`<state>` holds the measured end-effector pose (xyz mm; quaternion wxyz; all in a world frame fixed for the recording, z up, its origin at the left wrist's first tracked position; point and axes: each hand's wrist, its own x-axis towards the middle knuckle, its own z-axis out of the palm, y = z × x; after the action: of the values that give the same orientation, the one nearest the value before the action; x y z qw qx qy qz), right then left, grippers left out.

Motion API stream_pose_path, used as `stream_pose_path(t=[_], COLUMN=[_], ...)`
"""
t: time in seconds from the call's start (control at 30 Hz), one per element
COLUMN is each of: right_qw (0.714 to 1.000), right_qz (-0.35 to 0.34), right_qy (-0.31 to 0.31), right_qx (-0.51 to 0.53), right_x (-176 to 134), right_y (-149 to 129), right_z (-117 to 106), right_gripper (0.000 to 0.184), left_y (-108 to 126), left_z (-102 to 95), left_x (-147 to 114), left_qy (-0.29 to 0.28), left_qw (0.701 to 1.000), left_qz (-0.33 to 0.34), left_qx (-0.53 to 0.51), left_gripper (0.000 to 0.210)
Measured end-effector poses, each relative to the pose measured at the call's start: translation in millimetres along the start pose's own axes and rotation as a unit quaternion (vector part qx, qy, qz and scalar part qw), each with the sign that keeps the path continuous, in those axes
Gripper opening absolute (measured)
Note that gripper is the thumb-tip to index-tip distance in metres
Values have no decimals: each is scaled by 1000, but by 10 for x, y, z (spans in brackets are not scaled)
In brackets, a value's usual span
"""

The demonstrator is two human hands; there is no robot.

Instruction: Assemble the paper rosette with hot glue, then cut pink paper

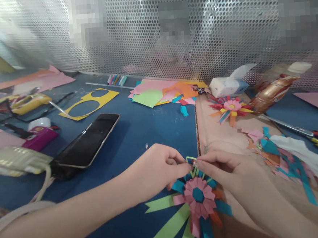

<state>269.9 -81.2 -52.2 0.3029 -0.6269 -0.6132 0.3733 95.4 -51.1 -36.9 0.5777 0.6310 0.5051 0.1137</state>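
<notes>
Both hands meet at the top of a paper rosette [204, 192], which has a pink pleated ring, a blue centre and green, blue, pink and orange strips fanning out. My left hand [159, 166] pinches a thin green paper strip [191, 158] bent into a small loop. From the other side, my right hand [230, 164] grips the same strip between thumb and fingers. The fingertips nearly touch one another and partly hide the strip. Below the hands the rosette lies across the blue table [138, 135] and the brown cardboard [217, 136].
A phone [95, 138], a hot glue gun [32, 103] and a yellow cut-out sheet [100, 101] lie left. Coloured paper [157, 93] is behind. Another rosette [231, 106], a tissue pack [226, 86], a bottle [275, 91], scissors [298, 129] and paper scraps [284, 157] are right.
</notes>
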Motion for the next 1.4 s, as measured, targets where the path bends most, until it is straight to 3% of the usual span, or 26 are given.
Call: stream_pose_path(t=[0.37,0.87,1.03,1.27,1.4], right_qw=[1000,999,1000,1000,995], right_qz=[-16,27,9,-10,-86], right_qy=[14,4,15,9,-4], right_qx=[0,18,6,5,-50], right_x=[-2,-37,-22,-30,18], right_y=[4,14,2,15,94], right_z=[25,20,24,58,-29], right_gripper=[17,19,17,21,25], left_y=[-73,-74,-87,33,10], left_z=[40,55,66,20,-13], left_x=[37,61,73,17,19], left_qy=[1,-7,1,-29,-17], left_qw=[998,998,998,997,997], left_qz=[9,7,19,-3,5], left_qx=[-57,-63,-67,-75,-71], left_gripper=[21,21,19,14,22])
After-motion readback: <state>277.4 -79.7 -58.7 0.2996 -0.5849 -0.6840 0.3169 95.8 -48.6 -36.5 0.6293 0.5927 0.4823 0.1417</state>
